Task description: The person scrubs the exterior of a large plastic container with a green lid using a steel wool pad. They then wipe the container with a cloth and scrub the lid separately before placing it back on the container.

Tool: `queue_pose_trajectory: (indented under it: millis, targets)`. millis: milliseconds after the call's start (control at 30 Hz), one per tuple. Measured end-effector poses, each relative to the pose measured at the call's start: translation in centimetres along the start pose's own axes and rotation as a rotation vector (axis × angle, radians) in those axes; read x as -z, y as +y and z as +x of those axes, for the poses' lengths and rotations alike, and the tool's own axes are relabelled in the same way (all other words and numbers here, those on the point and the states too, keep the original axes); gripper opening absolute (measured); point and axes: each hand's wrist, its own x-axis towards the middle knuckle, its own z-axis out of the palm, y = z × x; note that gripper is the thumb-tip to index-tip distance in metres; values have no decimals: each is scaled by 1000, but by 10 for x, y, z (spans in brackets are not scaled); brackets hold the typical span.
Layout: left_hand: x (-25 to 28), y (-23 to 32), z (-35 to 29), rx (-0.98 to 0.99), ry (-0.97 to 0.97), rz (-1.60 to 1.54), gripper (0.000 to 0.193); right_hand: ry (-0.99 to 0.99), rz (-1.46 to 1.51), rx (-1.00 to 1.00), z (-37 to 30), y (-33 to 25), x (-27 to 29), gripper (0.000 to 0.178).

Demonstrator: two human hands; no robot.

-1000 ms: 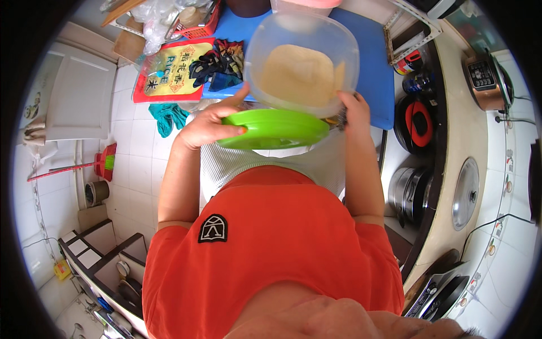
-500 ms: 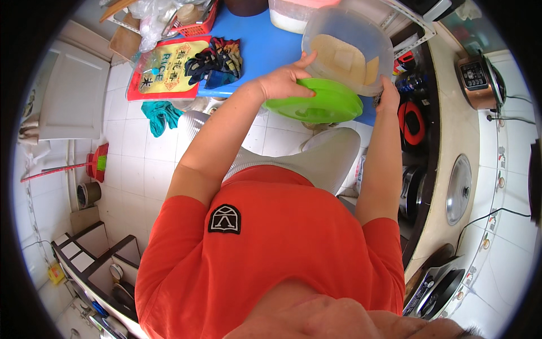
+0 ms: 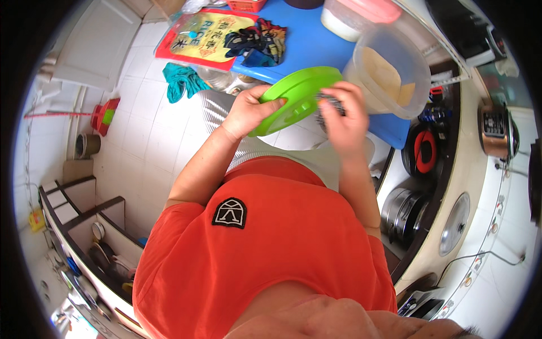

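Note:
My left hand (image 3: 249, 112) grips the left rim of a round green lid (image 3: 296, 93), its thumb on the face of the lid. The lid is tilted up in front of my body, its inner side partly turned to me. In my right hand (image 3: 349, 118), blurred by motion, is a crumpled dark patterned cloth (image 3: 332, 104) at the lid's right edge. Just beyond that hand a clear plastic tub (image 3: 416, 56) stands uncovered on the blue table (image 3: 307, 34). Tan, grain-like contents and a flat pale piece show inside the tub.
A red-and-yellow rice bag (image 3: 197, 37) and a dark plaid cloth (image 3: 259, 42) lie on the table's left part. A pink-lidded container (image 3: 341, 22) stands behind the tub. Below the table's edge is a teal cloth (image 3: 183, 79). Pots (image 3: 398, 212) fill the shelf at right.
The green lid has moved away from the tub toward my body and tilted up in my left hand. My right hand has left the tub's rim and now holds the dark cloth.

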Motion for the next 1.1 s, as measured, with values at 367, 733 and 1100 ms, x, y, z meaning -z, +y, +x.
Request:
queue_pose_trajectory:
  millis: [367,733,1100]
  targets:
    - [5,6,-41,-391,274,550,13,7,-246,203,38,7,-81,10]
    - [1,15,-31,-484,275,547,11,-52,-351,314,26,-35,-71,11]
    - [2,-2,-31,-476,230,415,10,-154,-332,462,10,-45,-80,11]
